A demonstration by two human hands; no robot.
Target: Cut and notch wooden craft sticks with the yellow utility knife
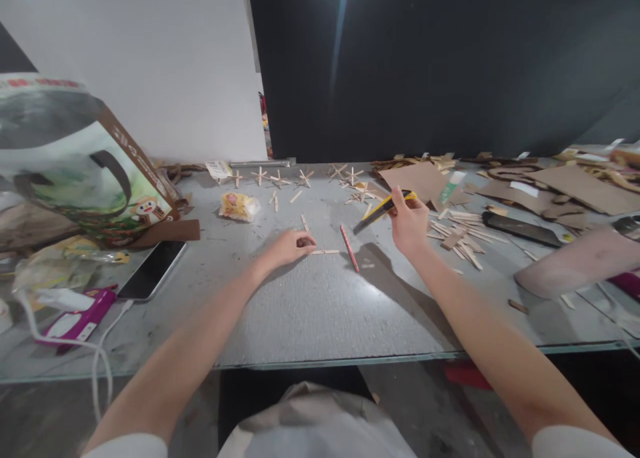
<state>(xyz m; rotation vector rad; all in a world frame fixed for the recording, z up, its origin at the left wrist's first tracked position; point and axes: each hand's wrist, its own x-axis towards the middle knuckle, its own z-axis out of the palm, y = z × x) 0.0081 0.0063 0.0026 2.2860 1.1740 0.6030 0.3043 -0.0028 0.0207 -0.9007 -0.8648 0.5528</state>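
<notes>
My right hand [409, 221] is closed around a yellow and black utility knife [376, 213], held above the table and slanting down to the left. At the middle of the table, my left hand [293, 247] has its fingers curled onto the left end of a small wooden stick [327, 252] lying flat. Another wooden stick [305, 223] lies just beyond those fingers. Between the two hands is a red patterned pen [349, 248], resting on the tabletop. Whether the knife's tip touches anything is hard to tell.
Star shapes of crossed sticks [306, 178] line the back. A wrapped yellow snack [239, 207] sits at back left. To the left are a phone [153, 270] and a purple power bank [80, 317]. At right lie loose sticks [463, 235], cardboard [583, 185] and a pink bottle [575, 261].
</notes>
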